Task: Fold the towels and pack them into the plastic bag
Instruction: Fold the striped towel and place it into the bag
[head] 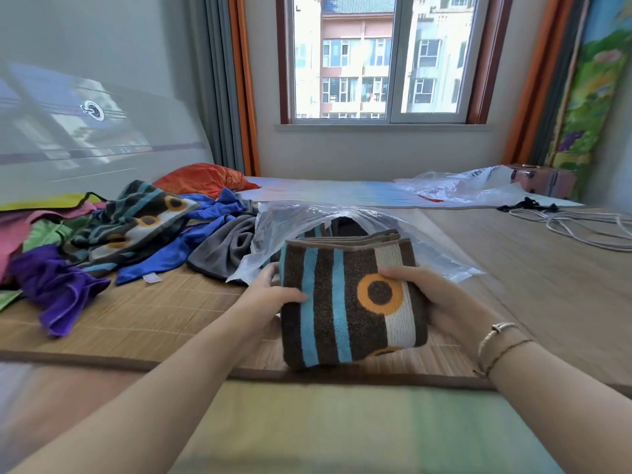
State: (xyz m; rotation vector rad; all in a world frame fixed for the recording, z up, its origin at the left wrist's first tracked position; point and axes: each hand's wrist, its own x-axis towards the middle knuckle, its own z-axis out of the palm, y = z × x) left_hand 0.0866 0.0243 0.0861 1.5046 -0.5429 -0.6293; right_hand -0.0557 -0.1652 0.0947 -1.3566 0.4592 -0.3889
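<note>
Both hands (270, 295) (441, 299) grip thick, folded terry towel (345, 302).

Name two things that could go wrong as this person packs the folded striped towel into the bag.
The plastic bag has a slack mouth that nobody holds open, so the folded towel may snag on it. Both the left hand and right hand hold only the towel's edges, so its layers could slip and unfold.

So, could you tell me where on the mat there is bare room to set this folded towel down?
Bare mat lies near the left hand, between the purple cloth and the folded towel. More lies right of the plastic bag, before the white cable. The far left is crowded with unfolded towels.
</note>
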